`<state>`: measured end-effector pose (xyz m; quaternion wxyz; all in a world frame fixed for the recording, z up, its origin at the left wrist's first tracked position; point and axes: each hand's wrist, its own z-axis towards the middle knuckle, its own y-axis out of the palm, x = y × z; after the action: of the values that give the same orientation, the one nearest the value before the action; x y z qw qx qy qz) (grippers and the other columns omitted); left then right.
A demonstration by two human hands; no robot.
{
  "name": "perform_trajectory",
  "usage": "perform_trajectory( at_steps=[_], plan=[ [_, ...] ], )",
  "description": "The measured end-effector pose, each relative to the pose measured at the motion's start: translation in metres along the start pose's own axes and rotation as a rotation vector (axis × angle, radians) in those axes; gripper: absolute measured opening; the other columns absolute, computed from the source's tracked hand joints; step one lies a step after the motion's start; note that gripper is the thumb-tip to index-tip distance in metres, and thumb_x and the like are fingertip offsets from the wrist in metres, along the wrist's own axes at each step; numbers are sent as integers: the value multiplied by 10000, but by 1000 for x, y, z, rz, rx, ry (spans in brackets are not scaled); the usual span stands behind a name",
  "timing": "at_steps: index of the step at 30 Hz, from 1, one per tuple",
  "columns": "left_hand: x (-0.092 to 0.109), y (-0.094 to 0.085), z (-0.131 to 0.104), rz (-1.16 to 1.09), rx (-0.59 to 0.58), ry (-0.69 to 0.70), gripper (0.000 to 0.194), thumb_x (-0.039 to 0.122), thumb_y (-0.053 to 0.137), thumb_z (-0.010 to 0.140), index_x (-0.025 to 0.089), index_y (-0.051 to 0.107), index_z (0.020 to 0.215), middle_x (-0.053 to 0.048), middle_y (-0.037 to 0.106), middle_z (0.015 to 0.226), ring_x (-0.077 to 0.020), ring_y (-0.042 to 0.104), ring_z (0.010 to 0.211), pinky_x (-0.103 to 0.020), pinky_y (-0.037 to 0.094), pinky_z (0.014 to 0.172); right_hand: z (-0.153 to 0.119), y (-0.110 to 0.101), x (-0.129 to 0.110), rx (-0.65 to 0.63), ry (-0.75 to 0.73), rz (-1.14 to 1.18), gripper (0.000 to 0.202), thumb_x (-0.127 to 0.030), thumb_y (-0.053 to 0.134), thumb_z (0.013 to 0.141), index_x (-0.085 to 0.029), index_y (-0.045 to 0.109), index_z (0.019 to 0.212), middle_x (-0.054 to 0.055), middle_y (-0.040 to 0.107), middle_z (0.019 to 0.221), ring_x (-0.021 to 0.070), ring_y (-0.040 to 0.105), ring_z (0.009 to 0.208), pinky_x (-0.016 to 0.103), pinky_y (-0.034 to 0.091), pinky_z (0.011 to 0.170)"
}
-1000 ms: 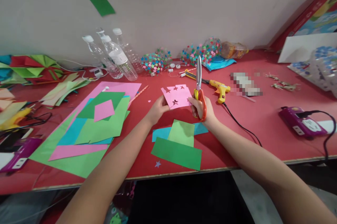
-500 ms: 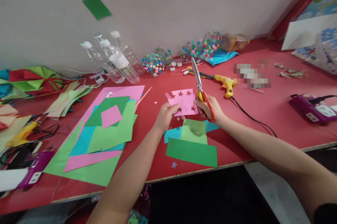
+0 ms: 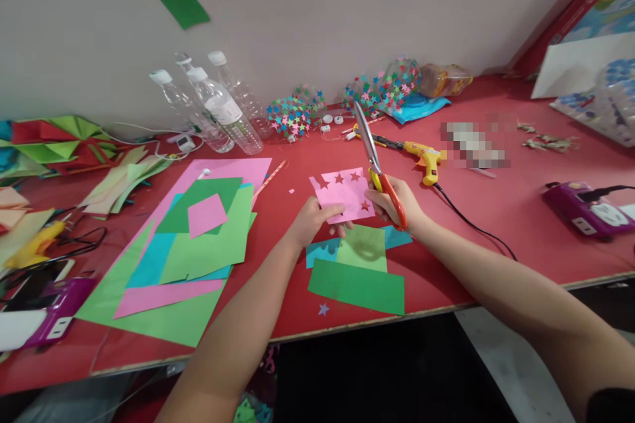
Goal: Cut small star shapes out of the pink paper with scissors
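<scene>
In the head view, the left hand (image 3: 308,221) is pinching the pink paper (image 3: 350,194) between thumb and fingers, above the bench (image 3: 297,317). The right hand (image 3: 403,201) is gripping the scissors (image 3: 368,136), blades pointing up and away, and is also pinching the paper's right edge. Uneven pulling could be risking a tear where star-shaped holes are leaving narrow margins. The sheet is looking thin, with a ragged upper-left corner.

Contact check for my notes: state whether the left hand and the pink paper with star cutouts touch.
Touching: the head view shows the left hand's thumb lying across the pink paper.
</scene>
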<state>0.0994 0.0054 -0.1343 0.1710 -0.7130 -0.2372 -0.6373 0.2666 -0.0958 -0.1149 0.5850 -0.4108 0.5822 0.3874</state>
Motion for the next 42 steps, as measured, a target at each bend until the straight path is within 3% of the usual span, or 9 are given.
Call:
perform_trajectory(
  at_steps=[6, 14, 20, 23, 27, 30, 33, 38, 42],
  plan=[
    [2, -1, -1, -40, 25, 21, 258, 357, 667, 742, 115, 656, 652, -87, 688, 593, -152, 620, 467, -254, 425, 447, -2, 2, -1, -35, 11, 10, 215, -221, 585, 711, -225, 403, 597, -92, 443, 378, 73, 375, 294, 193, 269, 322],
    [3, 14, -3, -290, 28, 96, 277, 403, 725, 679, 143, 654, 742, -41, 649, 683, -134, 590, 604, -275, 470, 586, 1, 2, 9, -9, 9, 14, 320, -310, 531, 800, -180, 581, 511, -34, 447, 331, 88, 376, 299, 224, 302, 361],
    [-1, 27, -6, -43, 308, 125, 249, 395, 676, 785, 182, 696, 912, -48, 723, 940, -189, 644, 909, -316, 499, 834, -8, 11, 1, -85, 49, 13, 281, -367, 595, 795, -200, 535, 577, -61, 429, 314, 92, 373, 302, 218, 346, 371],
    [1, 28, -8, 59, 405, 106, 177, 360, 689, 771, 194, 706, 830, -33, 732, 884, -200, 656, 918, -342, 495, 893, -12, 12, -3, -114, 33, -55, 269, -388, 640, 779, -200, 527, 624, -65, 455, 338, 91, 396, 318, 205, 351, 370],
    [3, 24, -7, 69, 457, 115, 149, 349, 699, 752, 206, 704, 794, -15, 737, 842, -191, 675, 866, -331, 516, 838, -11, 8, 0, -151, -20, -78, 327, -468, 622, 800, -192, 520, 655, -16, 603, 497, 81, 422, 341, 205, 336, 361],
    [5, 17, -2, -50, 522, 133, 200, 381, 693, 749, 186, 660, 781, -7, 704, 700, -151, 649, 616, -275, 494, 564, -7, 4, 1, -156, -21, -139, 377, -520, 593, 810, -200, 481, 645, -19, 572, 510, 89, 439, 372, 213, 339, 391],
    [7, 6, 4, -223, 568, 191, 261, 410, 712, 718, 189, 588, 778, 27, 642, 575, -99, 533, 397, -228, 332, 360, -4, 0, 0, -167, -63, -277, 369, -543, 593, 803, -202, 490, 704, -29, 540, 563, 112, 483, 477, 223, 367, 473],
    [11, -7, 9, -375, 696, 294, 328, 419, 744, 695, 174, 564, 817, 29, 643, 594, -72, 534, 403, -188, 373, 390, 1, -5, 0, -207, -69, -665, 441, -626, 586, 785, -204, 478, 714, -32, 477, 604, 125, 428, 563, 244, 301, 539],
    [11, -7, 8, -407, 736, 341, 332, 416, 749, 702, 172, 561, 826, 22, 651, 603, -77, 549, 417, -182, 381, 399, 1, -6, -3, -291, -45, -768, 493, -675, 524, 813, -208, 419, 697, -35, 448, 618, 117, 387, 561, 254, 267, 545]
  ],
)
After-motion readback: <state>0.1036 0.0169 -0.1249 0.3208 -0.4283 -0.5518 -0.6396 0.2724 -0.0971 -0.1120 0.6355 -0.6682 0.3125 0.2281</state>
